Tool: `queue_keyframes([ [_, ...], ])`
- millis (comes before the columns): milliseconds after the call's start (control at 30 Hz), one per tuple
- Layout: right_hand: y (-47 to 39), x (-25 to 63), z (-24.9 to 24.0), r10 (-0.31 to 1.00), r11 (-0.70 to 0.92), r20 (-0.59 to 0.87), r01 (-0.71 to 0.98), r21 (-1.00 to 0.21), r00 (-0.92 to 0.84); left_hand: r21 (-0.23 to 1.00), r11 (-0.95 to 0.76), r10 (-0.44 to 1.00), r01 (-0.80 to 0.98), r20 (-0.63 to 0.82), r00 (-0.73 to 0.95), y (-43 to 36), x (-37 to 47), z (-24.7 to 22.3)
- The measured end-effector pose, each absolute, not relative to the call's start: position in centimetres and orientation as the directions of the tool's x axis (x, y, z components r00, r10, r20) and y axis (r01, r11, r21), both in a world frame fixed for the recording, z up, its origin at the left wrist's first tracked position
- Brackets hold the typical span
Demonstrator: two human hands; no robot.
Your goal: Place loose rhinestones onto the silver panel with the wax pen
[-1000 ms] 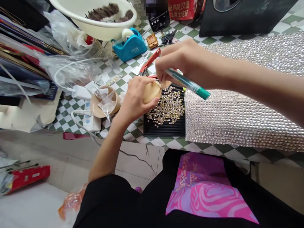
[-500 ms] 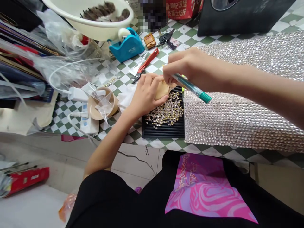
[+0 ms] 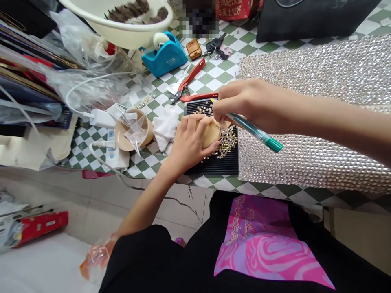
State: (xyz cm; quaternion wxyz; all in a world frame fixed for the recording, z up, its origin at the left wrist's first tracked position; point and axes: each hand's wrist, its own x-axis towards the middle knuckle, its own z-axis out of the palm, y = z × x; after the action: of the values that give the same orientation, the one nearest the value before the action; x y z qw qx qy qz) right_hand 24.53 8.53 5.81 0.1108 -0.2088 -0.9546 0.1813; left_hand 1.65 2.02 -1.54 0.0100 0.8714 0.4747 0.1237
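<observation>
My left hand is wrapped around a smooth, rounded beige object, held low over a black ribbed tray. Clear and gold rhinestones lie loose on that tray. In my closed right hand is a slim, clear pen-like tool with a green end. Its green end points down to the right, away from the beige object. The right fingertips are right beside the object's edge; whether the tool's working tip touches it is hidden.
A sheet of rhinestone rows covers the table's right side. Behind the tray lie red-handled pruning shears. A blue tape dispenser, keys, white tissue and a beige bowl stand around. Cables trail at left.
Both hands have moved toward me over the tray, with the beige object and the pen-like tool still held. The tray's back edge and the shears' lower handle now show.
</observation>
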Motion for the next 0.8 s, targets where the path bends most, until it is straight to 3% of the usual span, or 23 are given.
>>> queue_keyframes([
  [400,6.0,25.4,4.5,0.383,0.835,0.224,0.232,-0.499,-0.896,0.142,-0.536,0.840,0.832,0.183,0.510,-1.2,2.0,-0.9],
  [567,6.5,25.5,5.5,0.380,0.863,0.331,0.203,-0.462,-0.864,0.208,-0.516,0.854,0.831,0.197,0.482,1.4,2.2,0.6],
  [667,7.7,25.9,5.8,0.412,0.875,0.345,0.261,-0.407,-0.843,0.218,-0.526,0.848,0.822,0.202,0.489,4.0,2.8,0.4],
  [800,8.4,26.4,5.8,0.488,0.847,0.236,0.390,-0.361,-0.840,0.201,-0.557,0.830,0.806,0.183,0.528,5.9,3.7,-1.3],
])
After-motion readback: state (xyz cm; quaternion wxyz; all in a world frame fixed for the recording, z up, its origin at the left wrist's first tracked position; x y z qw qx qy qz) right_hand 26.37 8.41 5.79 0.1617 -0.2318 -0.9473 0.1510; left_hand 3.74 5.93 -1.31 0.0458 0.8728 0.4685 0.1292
